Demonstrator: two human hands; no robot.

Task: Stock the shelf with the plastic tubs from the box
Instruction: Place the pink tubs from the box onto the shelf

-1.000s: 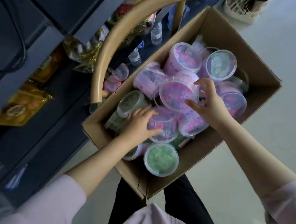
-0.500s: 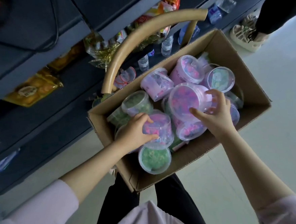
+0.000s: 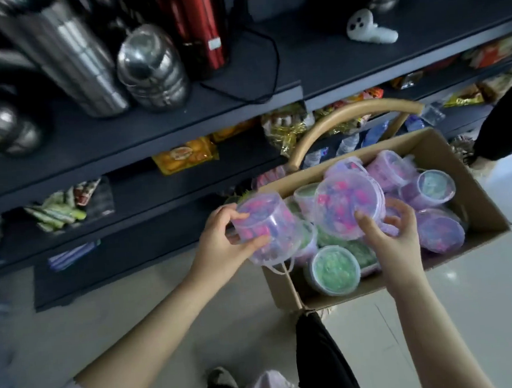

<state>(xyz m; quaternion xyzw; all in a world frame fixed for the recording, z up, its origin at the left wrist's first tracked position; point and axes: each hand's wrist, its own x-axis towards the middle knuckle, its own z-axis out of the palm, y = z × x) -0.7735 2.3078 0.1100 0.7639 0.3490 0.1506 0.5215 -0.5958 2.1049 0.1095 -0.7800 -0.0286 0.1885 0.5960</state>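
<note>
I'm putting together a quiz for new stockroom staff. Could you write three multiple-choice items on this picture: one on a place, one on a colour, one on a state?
1. Where does the green tub nearest the person lie?
A on the floor; B in the box; C on a shelf.
2. What colour is the tall flask bearing a white label?
A blue; B yellow; C red.
3. What is the left hand doing?
A gripping a pink tub; B lying flat on the floor; C hanging empty.

Answers:
1 B: it sits in the box's near corner among other tubs.
2 C: its body is glossy red.
3 A: fingers and thumb curl round the tub.
</note>
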